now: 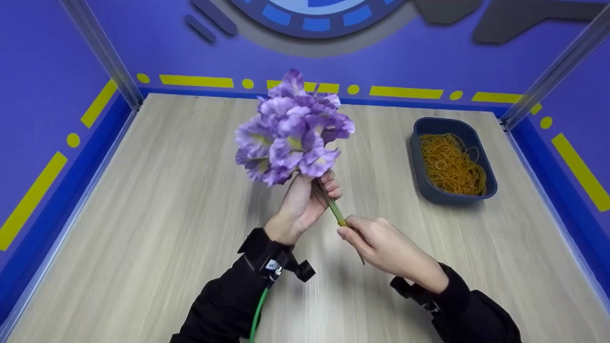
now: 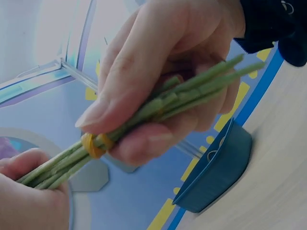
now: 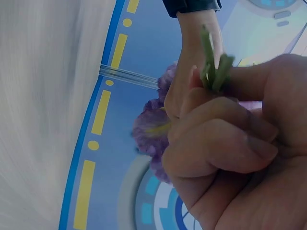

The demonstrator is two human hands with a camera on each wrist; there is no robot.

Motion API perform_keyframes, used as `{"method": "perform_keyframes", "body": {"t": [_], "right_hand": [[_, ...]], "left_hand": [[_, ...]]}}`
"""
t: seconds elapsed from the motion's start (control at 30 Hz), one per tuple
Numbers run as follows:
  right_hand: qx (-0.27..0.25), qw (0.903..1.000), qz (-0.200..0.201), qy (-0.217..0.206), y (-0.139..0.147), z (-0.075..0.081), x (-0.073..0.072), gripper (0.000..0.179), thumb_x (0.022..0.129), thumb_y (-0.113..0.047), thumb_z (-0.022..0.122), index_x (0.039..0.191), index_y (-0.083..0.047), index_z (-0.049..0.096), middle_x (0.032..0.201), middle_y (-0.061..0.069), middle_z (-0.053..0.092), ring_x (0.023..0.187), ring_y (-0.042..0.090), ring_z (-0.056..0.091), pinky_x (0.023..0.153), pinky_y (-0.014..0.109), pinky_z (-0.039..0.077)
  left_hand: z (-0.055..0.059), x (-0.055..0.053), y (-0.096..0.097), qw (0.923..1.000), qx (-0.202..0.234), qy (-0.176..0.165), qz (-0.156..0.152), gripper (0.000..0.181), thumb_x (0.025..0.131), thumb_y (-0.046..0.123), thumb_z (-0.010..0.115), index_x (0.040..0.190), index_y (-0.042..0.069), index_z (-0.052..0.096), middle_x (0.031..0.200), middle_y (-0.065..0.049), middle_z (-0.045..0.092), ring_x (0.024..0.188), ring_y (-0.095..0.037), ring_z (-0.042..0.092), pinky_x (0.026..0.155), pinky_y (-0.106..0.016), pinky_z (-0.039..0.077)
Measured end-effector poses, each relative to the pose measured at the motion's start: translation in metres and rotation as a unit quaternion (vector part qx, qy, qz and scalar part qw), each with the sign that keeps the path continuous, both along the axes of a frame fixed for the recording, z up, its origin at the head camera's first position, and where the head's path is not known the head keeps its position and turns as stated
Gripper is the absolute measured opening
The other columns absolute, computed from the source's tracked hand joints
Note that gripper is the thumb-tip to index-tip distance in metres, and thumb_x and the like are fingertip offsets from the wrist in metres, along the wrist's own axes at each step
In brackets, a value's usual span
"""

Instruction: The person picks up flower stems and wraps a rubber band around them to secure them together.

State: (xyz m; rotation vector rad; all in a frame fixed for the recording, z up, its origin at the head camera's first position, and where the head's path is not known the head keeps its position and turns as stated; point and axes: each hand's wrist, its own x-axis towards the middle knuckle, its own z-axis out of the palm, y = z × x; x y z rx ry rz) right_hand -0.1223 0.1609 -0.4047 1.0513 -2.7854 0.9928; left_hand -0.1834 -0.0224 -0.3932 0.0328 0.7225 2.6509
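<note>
A bunch of purple artificial flowers (image 1: pixel 293 128) is held up over the table, blooms away from the person. Just under the blooms, my left hand (image 1: pixel 305 202) grips the green stems (image 1: pixel 335 209) with curled fingers. Lower down, my right hand (image 1: pixel 386 243) pinches the same stems between thumb and fingers. A yellow-orange rubber band (image 2: pixel 94 145) is wound round the stems right at the right hand's fingertips, as the left wrist view shows. The cut stem ends (image 3: pixel 218 72) poke out past the right hand's curled fingers in the right wrist view.
A dark blue-grey plastic tub (image 1: pixel 419 174) full of yellow-brown rubber bands (image 1: pixel 450 166) stands at the back right of the wooden table (image 1: pixel 157 190). Blue printed panels (image 1: pixel 381 62) wall in the back and sides. A green cable (image 1: pixel 259 309) runs from the left wrist.
</note>
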Motion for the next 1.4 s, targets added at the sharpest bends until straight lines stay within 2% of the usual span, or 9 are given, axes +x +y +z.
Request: {"method": "perform_keyframes", "body": {"t": [0.2, 0.33, 0.43, 0.53, 0.63, 0.7, 0.93, 1.2, 1.4], "right_hand": [[-0.041, 0.9988, -0.025, -0.002, 0.004, 0.002, -0.005, 0.018, 0.107, -0.017, 0.055, 0.090, -0.012, 0.060, 0.068, -0.014, 0.038, 0.054, 0.000, 0.036, 0.046, 0.022, 0.034], [-0.052, 0.9972, -0.052, -0.009, 0.008, 0.002, -0.009, 0.018, 0.107, -0.016, 0.054, 0.092, -0.010, 0.063, 0.068, -0.013, 0.041, 0.054, 0.001, 0.037, 0.048, 0.024, 0.038], [-0.063, 0.9956, -0.068, -0.010, 0.011, 0.000, -0.011, 0.018, 0.107, -0.016, 0.054, 0.092, -0.010, 0.063, 0.068, -0.013, 0.043, 0.054, 0.002, 0.038, 0.048, 0.024, 0.038], [-0.068, 0.9942, -0.083, -0.005, 0.015, -0.004, -0.012, 0.017, 0.107, -0.016, 0.055, 0.092, -0.011, 0.062, 0.069, -0.013, 0.044, 0.054, 0.002, 0.039, 0.047, 0.024, 0.038], [-0.064, 0.9934, -0.095, 0.002, 0.019, -0.007, -0.013, 0.017, 0.106, -0.016, 0.055, 0.090, -0.012, 0.061, 0.069, -0.012, 0.046, 0.053, 0.003, 0.041, 0.048, 0.024, 0.039], [-0.057, 0.9933, -0.101, 0.004, 0.021, -0.009, -0.014, 0.018, 0.107, -0.018, 0.055, 0.090, -0.012, 0.061, 0.069, -0.012, 0.047, 0.053, 0.003, 0.042, 0.048, 0.024, 0.040], [-0.011, 0.9945, -0.103, -0.015, 0.027, -0.019, -0.025, 0.025, 0.108, -0.024, 0.051, 0.091, -0.008, 0.061, 0.067, -0.009, 0.048, 0.054, 0.005, 0.046, 0.052, 0.026, 0.044], [0.073, 0.9891, -0.128, -0.009, 0.041, -0.039, -0.047, 0.024, 0.109, -0.019, 0.048, 0.089, -0.009, 0.055, 0.069, -0.004, 0.046, 0.059, 0.012, 0.045, 0.055, 0.034, 0.042], [0.127, 0.9817, -0.132, -0.051, 0.049, -0.054, -0.058, 0.027, 0.110, -0.019, 0.043, 0.088, -0.008, 0.053, 0.069, -0.002, 0.046, 0.060, 0.018, 0.046, 0.058, 0.040, 0.042]], "left_hand": [[0.002, 0.002, 0.002, 0.9938, -0.088, 0.062, -0.028, 0.009, 0.101, 0.011, 0.054, 0.095, 0.012, 0.060, 0.087, 0.000, 0.057, 0.079, -0.014, 0.054, 0.075, -0.029, 0.046], [0.001, 0.002, 0.003, 0.9743, -0.200, 0.103, -0.010, 0.017, 0.100, 0.018, 0.060, 0.115, 0.010, 0.059, 0.101, -0.002, 0.059, 0.089, -0.013, 0.054, 0.082, -0.032, 0.043], [-0.004, -0.002, 0.005, 0.9384, -0.306, 0.158, 0.027, 0.031, 0.102, 0.022, 0.060, 0.128, 0.006, 0.056, 0.108, -0.003, 0.061, 0.099, -0.015, 0.055, 0.087, -0.032, 0.042], [-0.010, -0.007, 0.007, 0.8793, -0.407, 0.238, 0.069, 0.032, 0.104, 0.021, 0.058, 0.130, 0.002, 0.059, 0.105, -0.005, 0.066, 0.096, -0.019, 0.059, 0.083, -0.029, 0.044], [-0.015, -0.009, 0.010, 0.8334, -0.459, 0.294, 0.089, 0.030, 0.104, 0.017, 0.059, 0.126, -0.002, 0.063, 0.095, -0.007, 0.070, 0.086, -0.018, 0.063, 0.075, -0.027, 0.047], [-0.016, -0.009, 0.012, 0.8199, -0.472, 0.311, 0.090, 0.027, 0.103, 0.015, 0.060, 0.122, -0.003, 0.066, 0.089, -0.008, 0.071, 0.080, -0.015, 0.063, 0.069, -0.026, 0.047], [-0.025, -0.017, 0.020, 0.7900, -0.518, 0.316, 0.088, 0.019, 0.101, 0.010, 0.061, 0.113, -0.001, 0.070, 0.085, -0.005, 0.072, 0.074, -0.010, 0.062, 0.066, -0.024, 0.048], [-0.037, -0.040, 0.043, 0.7376, -0.597, 0.313, 0.037, 0.024, 0.103, 0.020, 0.060, 0.113, 0.003, 0.071, 0.093, -0.004, 0.075, 0.084, -0.017, 0.071, 0.072, -0.025, 0.052], [-0.050, -0.051, 0.060, 0.6712, -0.679, 0.298, -0.004, 0.028, 0.101, 0.027, 0.064, 0.112, 0.002, 0.070, 0.094, -0.005, 0.076, 0.084, -0.017, 0.071, 0.074, -0.030, 0.054]]}}
